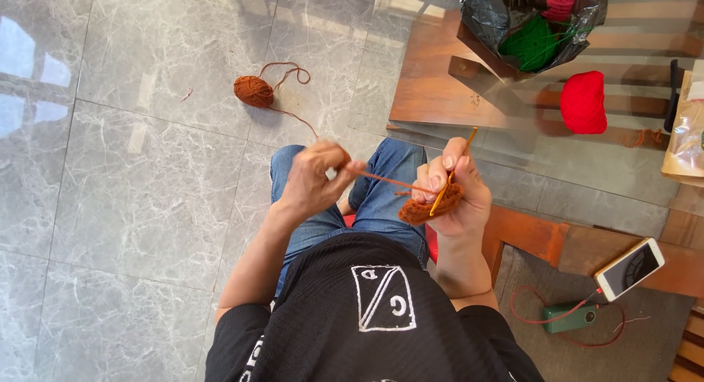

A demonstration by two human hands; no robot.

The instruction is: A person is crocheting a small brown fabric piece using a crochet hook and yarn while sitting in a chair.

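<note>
My left hand (317, 178) pinches a taut strand of rust-brown yarn (389, 181) that runs across to my right hand. In my right hand (456, 195) I hold a small rust-brown crocheted piece (429, 204) together with a thin orange crochet hook (452, 173), which points up past my fingers. Both hands hover over my knees in blue jeans (385, 184). The same yarn trails from my left hand up to a rust-brown yarn ball (254, 91) lying on the grey marble floor.
A glass-topped wooden table (433, 89) stands at the upper right, bearing a red yarn ball (584, 102) and a black plastic bag (490, 15) with green and red yarn. At the lower right a phone (629, 268) is cabled to a green power bank (570, 317).
</note>
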